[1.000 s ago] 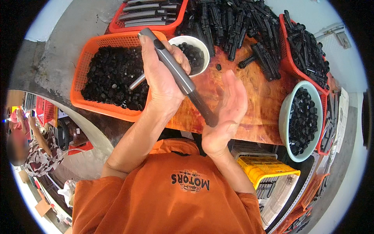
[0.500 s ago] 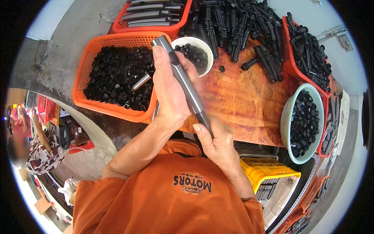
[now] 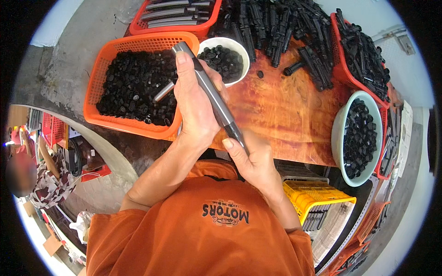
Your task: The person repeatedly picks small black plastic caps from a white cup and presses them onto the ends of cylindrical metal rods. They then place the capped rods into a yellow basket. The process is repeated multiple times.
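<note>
My left hand (image 3: 195, 103) is wrapped around a silver metal tube (image 3: 215, 101) with a black band near its upper end, the thumb lying along it. The tube slants from upper left down to my right hand (image 3: 258, 158), which grips the black lower end piece (image 3: 235, 134) between thumb and fingers. A second, thinner silver tube (image 3: 164, 92) pokes out beside my left hand above the orange basket (image 3: 92, 99). Its other end is hidden, and I cannot tell whether the hand holds it. Small black caps (image 3: 138, 87) fill that basket.
A white bowl (image 3: 247, 62) of black pieces stands behind my hands. Black plastic parts (image 3: 276, 27) are heaped on the wooden table (image 3: 285, 119). Red baskets (image 3: 338, 46), a pale green bowl (image 3: 340, 142) and a yellow crate (image 3: 322, 195) stand to the right. Another person (image 3: 48, 179) is at far left.
Both hands keep their grip on the tube, which sits slightly higher and further left in the picture. The surroundings have shifted slightly upward too.
</note>
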{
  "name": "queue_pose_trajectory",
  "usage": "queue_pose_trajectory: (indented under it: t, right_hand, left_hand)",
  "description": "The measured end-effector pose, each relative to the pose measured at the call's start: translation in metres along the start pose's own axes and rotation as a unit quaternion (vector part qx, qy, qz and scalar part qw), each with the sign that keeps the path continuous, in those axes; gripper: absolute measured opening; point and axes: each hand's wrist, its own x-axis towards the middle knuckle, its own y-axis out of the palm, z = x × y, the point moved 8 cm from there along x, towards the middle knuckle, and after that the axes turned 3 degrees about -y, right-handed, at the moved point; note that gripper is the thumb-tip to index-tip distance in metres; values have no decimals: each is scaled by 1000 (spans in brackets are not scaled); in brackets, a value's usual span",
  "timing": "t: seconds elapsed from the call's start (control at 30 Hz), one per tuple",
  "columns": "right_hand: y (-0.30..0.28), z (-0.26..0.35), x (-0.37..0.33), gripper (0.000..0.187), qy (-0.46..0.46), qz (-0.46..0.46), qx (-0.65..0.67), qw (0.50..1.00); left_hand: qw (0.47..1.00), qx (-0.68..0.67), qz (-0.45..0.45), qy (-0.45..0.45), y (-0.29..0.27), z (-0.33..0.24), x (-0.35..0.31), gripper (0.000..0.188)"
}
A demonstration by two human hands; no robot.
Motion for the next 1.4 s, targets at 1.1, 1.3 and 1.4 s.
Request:
queue_pose_trajectory:
  t: [1.1,1.3,1.4]
  right_hand:
    - [-17,-9,-17,38,-70,-148,1,986]
    - [-19,4,-18,33,-129,-107,-85,982]
    - [-51,17,-30,30,-90,-164,11,982]
  left_hand:
    - [984,-127,114,-51,31,3,-5,68]
    - [985,-119,115,-51,25,-3,2,65]
    - [990,-89,94,-47,21,-4,4,61]
